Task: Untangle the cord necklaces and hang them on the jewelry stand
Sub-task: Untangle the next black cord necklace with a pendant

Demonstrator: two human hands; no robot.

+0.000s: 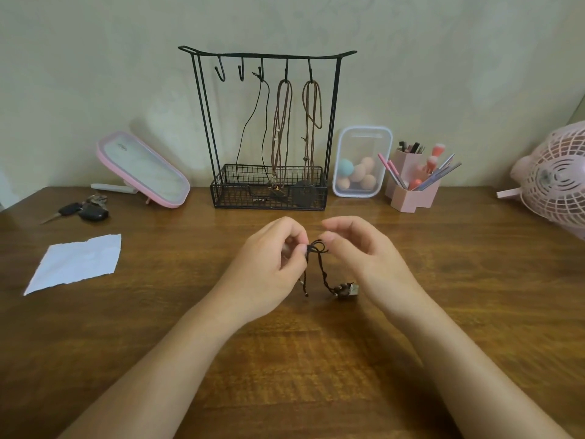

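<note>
While three cords already hang on the jewelry stand [335, 115] at the upper centre of the frame, a thin black cord [253, 122] and two brown cords [281, 122], the step in hand looks to be the untangling of a fourth. This is a dark cord necklace [317, 264] held up at the centre of the frame, above the table [285, 359]. The left hand [272, 258] pinches it near the top, just beside a small loop. Below that the strands run down twisted round each other to the pendant [348, 290], which seems to rest on the wood close to the right wrist. The right hand [361, 255] has its fingers curled, with the thumb tip right at the loop; whether it grips the cord I cannot tell. Next, I judge, the loop must be teased open and the twist unwound, then the cord carried to one of the two bare hooks [220, 72] at the stand's left.
</note>
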